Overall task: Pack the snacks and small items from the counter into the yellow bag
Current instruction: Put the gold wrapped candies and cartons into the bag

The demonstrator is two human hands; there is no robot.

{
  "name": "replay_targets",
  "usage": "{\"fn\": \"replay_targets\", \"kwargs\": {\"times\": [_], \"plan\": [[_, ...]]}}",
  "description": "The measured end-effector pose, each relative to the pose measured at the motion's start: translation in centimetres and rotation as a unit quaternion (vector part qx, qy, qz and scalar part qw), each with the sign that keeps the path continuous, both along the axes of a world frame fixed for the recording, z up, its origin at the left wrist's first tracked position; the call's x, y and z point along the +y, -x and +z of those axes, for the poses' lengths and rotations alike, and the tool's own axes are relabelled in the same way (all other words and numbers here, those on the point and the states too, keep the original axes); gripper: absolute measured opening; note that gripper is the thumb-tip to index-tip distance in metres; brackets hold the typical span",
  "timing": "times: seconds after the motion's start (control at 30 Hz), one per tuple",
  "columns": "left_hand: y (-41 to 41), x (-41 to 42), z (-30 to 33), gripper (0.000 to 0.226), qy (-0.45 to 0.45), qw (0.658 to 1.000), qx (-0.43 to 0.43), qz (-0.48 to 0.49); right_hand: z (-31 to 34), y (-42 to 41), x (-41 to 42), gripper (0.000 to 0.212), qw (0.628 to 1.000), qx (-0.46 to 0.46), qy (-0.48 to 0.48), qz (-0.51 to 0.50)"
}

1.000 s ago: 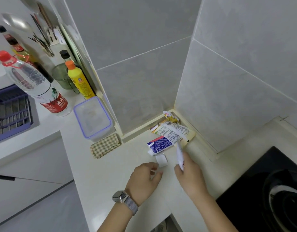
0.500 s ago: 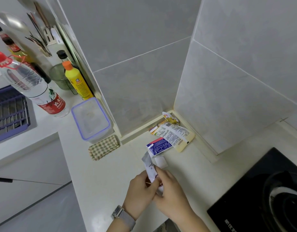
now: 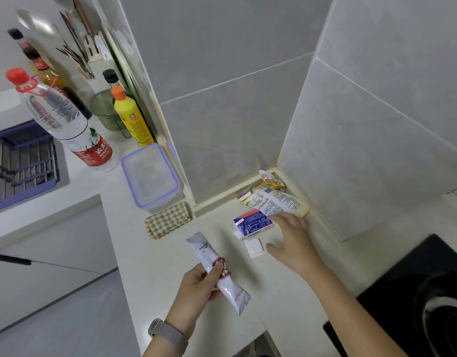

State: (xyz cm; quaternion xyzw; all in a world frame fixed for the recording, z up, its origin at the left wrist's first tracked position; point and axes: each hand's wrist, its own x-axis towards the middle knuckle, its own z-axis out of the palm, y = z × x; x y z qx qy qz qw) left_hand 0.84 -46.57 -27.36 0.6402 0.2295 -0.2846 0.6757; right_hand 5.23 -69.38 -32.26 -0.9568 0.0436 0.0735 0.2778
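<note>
having passed the sachet point(image 3: 218, 273) to the gripping left hand point(image 3: 196, 287), the freed right hand point(image 3: 291, 240) reaches open-fingered toward the blue packet point(image 3: 253, 224) just beyond it.

**Lighting and picture quality: head view**

Even, diffuse, fairly bright illumination is recorded; no light source is seen. Soft shadow is cast under the right hand point(image 3: 294, 243) on the counter point(image 3: 155, 266). Faint sheen is noted on the wall tiles point(image 3: 222, 47). Straight lines are bowed by wide-angle distortion towards the edges. Fine print is rendered softly.

Snack packets point(image 3: 276, 202) in counter point(image 3: 150, 256) corner (against wall); lidded container point(image 3: 151, 177) left; cloth point(image 3: 168, 220) before it
</note>
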Motion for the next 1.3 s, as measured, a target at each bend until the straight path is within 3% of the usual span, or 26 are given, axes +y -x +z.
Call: {"fn": "replay_targets", "kwargs": {"times": [0.17, 0.3, 0.43, 0.8, 0.93, 1.07, 1.13, 1.2, 1.3], "plan": [[0.2, 0.0, 0.3, 0.016, 0.009, 1.000, -0.008, 0.022, 0.5, -2.9, 0.6, 0.070, 0.994, -0.020, 0.090, 0.066], [0.3, 0.0, 0.6, 0.015, 0.014, 0.999, -0.005, 0.031, 0.1, -4.2, 2.7, 0.087, 0.968, -0.022, 0.175, 0.181], [0.4, 0.2, 0.7, 0.018, 0.015, 0.999, -0.005, 0.034, -0.9, -5.0, 4.2, 0.095, 0.939, 0.008, 0.268, 0.216], [0.3, 0.8, 0.7, 0.017, 0.009, 0.999, -0.006, 0.053, -1.2, -6.2, 3.5, 0.064, 0.933, 0.056, 0.264, 0.239], [0.4, 0.9, 0.7, 0.017, 0.006, 0.999, -0.007, 0.051, -0.7, -4.5, 4.1, 0.065, 0.962, 0.010, 0.181, 0.202], [0.2, 1.1, 0.7, 0.022, -0.002, 0.999, -0.018, 0.042, 0.3, -1.6, 5.4, 0.066, 0.998, -0.046, -0.021, 0.031], [0.2, 1.2, 0.7, 0.026, -0.003, 0.999, -0.028, 0.033, 1.2, -0.2, 5.6, 0.060, 0.974, -0.039, -0.215, -0.064], [0.2, 1.2, 0.8, 0.028, -0.001, 0.999, -0.037, 0.029, 2.0, 1.3, 5.5, 0.057, 0.924, -0.013, -0.360, -0.131], [0.4, 1.3, 1.3, 0.028, 0.005, 0.999, -0.049, 0.016, 2.7, 3.5, 4.8, 0.055, 0.885, 0.002, -0.428, -0.183]]}}
